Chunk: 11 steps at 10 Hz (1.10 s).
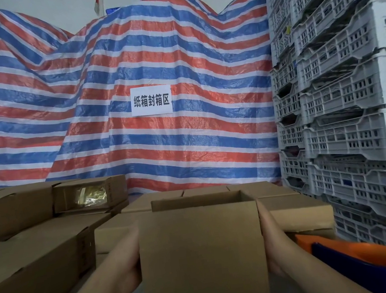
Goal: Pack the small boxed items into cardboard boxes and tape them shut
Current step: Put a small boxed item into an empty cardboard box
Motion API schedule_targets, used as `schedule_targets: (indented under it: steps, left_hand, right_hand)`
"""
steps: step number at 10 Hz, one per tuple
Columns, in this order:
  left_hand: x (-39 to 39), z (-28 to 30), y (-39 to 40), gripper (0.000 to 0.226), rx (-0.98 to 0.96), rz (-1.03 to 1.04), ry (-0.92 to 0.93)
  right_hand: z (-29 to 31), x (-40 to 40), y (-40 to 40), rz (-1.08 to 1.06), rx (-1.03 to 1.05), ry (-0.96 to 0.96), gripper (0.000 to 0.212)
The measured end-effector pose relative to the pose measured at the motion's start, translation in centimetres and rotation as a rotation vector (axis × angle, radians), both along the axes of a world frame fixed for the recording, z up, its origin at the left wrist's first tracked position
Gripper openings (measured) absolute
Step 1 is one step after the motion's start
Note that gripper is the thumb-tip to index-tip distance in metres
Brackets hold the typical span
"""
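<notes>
An open-topped cardboard box [202, 256] stands upright in front of me, its near wall filling the lower middle of the head view. My left hand [132, 259] presses against its left side and my right hand [269, 230] against its right side; the fingers of both are hidden behind the box walls. Small boxed items with clear windows showing gold contents [89, 194] are stacked at the left. Plain closed cardboard boxes [300, 213] lie behind and right of the held box.
An orange and blue tape dispenser [356, 257] lies at the lower right. A tall stack of grey plastic crates [354, 98] rises on the right. A red, white and blue striped tarpaulin [126, 68] with a white paper sign [150, 100] covers the background.
</notes>
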<state>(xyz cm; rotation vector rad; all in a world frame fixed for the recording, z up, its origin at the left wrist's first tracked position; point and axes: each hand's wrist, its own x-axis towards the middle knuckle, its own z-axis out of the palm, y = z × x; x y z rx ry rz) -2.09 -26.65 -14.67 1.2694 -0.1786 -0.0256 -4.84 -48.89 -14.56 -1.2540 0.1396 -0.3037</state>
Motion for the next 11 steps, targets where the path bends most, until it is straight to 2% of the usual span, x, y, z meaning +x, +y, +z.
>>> schedule_targets:
  steps: [1, 2, 3, 5, 6, 7, 8, 9, 10, 11]
  left_hand:
    - [-0.1, -0.4, -0.1, 0.025, -0.092, 0.026, -0.111]
    - [1.2, -0.1, 0.2, 0.027, 0.062, 0.015, -0.166]
    - [1.4, 0.0, 0.6, 0.024, 0.088, -0.075, -0.185]
    - [1.5, 0.1, 0.7, 0.019, 0.072, -0.093, -0.125]
    - [1.4, 0.2, 0.7, 0.018, 0.072, -0.105, -0.116]
    - [1.5, 0.1, 0.8, 0.031, 0.064, -0.102, -0.133]
    - [1.3, 0.3, 1.1, 0.046, 0.124, -0.117, -0.098]
    - [1.2, 0.8, 1.6, 0.040, 0.194, -0.212, -0.065]
    - [1.1, 0.7, 1.6, 0.043, 0.217, -0.195, -0.059]
    - [1.4, 0.1, 1.1, 0.036, 0.211, -0.085, -0.071]
  right_hand:
    - [-0.2, 0.0, -0.3, -0.033, -0.037, 0.069, 0.073]
    - [-0.1, -0.3, -0.1, -0.008, -0.009, 0.036, 0.075]
    - [-0.5, -0.1, -0.2, 0.014, 0.035, -0.003, 0.075]
    - [-0.4, -0.3, 0.1, 0.077, 0.016, -0.053, 0.068]
    - [-0.1, -0.7, 0.3, 0.100, -0.072, -0.020, 0.053]
    - [-0.2, -0.7, -0.1, 0.092, -0.178, 0.003, 0.045]
    - [-0.2, -0.7, -0.2, 0.101, -0.205, 0.016, 0.052]
    - [0.1, -0.9, -0.1, 0.105, -0.229, 0.013, 0.036]
    - [0.2, -0.8, -0.1, 0.084, -0.225, -0.001, 0.032]
    - [0.2, -0.7, -0.3, 0.074, -0.227, -0.004, 0.031]
